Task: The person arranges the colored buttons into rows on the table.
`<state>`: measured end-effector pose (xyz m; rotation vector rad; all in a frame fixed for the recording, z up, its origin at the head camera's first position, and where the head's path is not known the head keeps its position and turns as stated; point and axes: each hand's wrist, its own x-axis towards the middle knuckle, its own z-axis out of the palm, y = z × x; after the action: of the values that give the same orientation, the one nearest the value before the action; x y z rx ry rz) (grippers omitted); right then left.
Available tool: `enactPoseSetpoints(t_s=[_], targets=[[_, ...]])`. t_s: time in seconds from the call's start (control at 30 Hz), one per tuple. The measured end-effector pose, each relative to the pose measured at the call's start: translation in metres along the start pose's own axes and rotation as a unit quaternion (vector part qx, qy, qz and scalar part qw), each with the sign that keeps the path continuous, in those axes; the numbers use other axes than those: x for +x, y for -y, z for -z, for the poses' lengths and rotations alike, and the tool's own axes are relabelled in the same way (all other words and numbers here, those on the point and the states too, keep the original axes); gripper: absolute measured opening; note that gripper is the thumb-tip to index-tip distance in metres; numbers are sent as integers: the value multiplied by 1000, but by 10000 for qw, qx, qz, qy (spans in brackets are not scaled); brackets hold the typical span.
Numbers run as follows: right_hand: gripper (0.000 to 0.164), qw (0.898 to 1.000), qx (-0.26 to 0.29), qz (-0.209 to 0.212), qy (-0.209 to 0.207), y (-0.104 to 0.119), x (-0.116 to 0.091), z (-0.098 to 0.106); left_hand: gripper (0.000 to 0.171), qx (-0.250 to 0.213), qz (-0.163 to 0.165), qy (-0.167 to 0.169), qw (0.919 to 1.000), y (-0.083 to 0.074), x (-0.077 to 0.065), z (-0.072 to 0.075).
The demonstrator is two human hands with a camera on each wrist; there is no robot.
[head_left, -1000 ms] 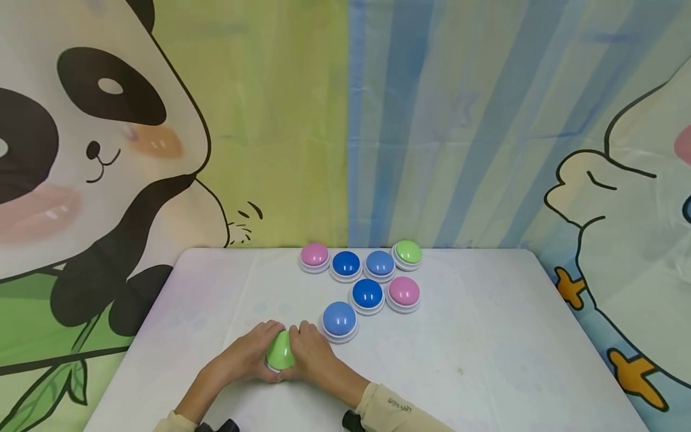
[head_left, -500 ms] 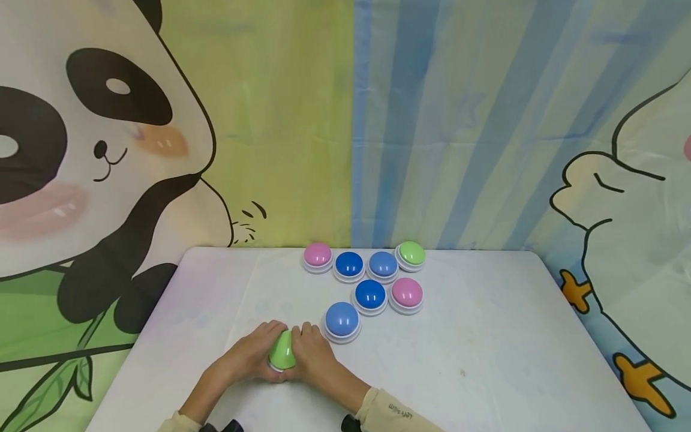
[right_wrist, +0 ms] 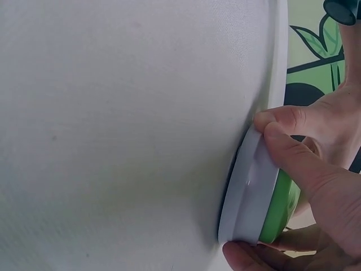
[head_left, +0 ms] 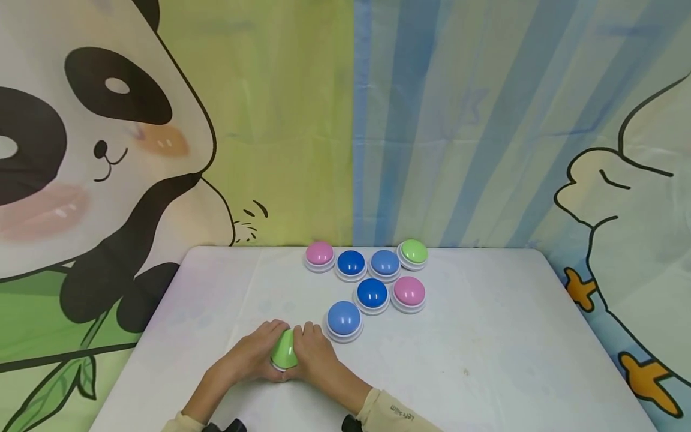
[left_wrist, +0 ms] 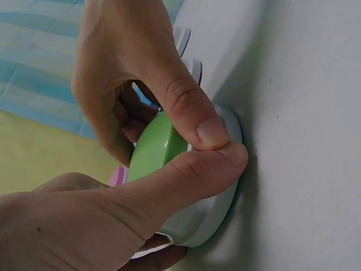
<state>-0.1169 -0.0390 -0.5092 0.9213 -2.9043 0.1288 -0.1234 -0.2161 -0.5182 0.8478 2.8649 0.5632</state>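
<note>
A green dome button (head_left: 284, 351) with a white round base sits near the front of the white table, between both hands. My left hand (head_left: 254, 353) grips its left side, fingers bent around the rim. On the other side my right hand (head_left: 315, 354) holds it the same way. In the left wrist view the two thumbs meet on the near edge of the white base (left_wrist: 208, 217). The right wrist view has the base (right_wrist: 248, 186) flat side toward the tabletop; whether it touches cannot be told. Just right of the hands stands a light blue button (head_left: 344, 318).
Farther back stand more dome buttons: dark blue (head_left: 372, 293) and pink (head_left: 409, 291) ones, then a back row with pink (head_left: 320, 254), dark blue (head_left: 351, 263), light blue (head_left: 385, 263) and green (head_left: 414, 252). A printed curtain (head_left: 302, 150) hangs behind the table (head_left: 486, 336).
Both hands keep their hold on the green button. The whole head view has shifted slightly, so everything appears a little to the right; the other buttons keep their arrangement.
</note>
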Motion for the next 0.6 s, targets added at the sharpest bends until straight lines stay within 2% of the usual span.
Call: enactPoseSetpoints(t_s=[0.23, 0.43, 0.6], targets=[[78, 10000, 64, -49, -15, 0, 0, 1, 78, 81, -106, -75, 9999, 1, -1, 2], [79, 9999, 106, -52, 109, 1, 1, 2, 78, 43, 26, 42, 10000, 0, -1, 3], [79, 9992, 347, -135, 169, -1, -1, 3, 79, 64, 69, 24, 10000, -1, 1, 2]])
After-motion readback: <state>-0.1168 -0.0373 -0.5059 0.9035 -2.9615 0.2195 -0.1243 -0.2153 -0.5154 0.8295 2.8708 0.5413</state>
